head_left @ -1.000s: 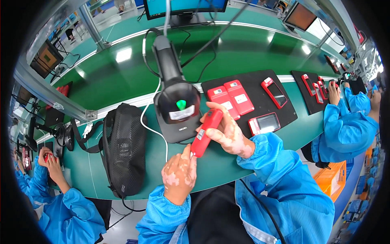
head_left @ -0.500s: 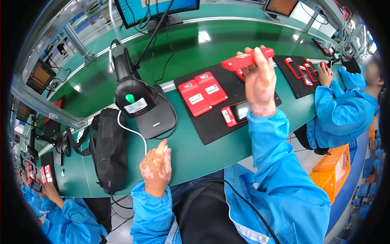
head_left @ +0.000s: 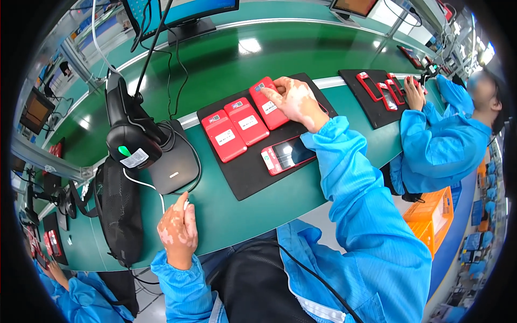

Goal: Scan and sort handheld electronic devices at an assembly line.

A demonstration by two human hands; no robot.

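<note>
The red device (head_left: 265, 107), near the black mat's (head_left: 242, 178) far edge, is clamped label-up by the right hand (head_left: 298, 102) (seemingly to match its neighbours (head_left: 246, 121)); the left hand's (head_left: 177, 232) grip I cannot tell.

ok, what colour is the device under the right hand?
Red: the device, partly covered, shows best in the head view.
</note>
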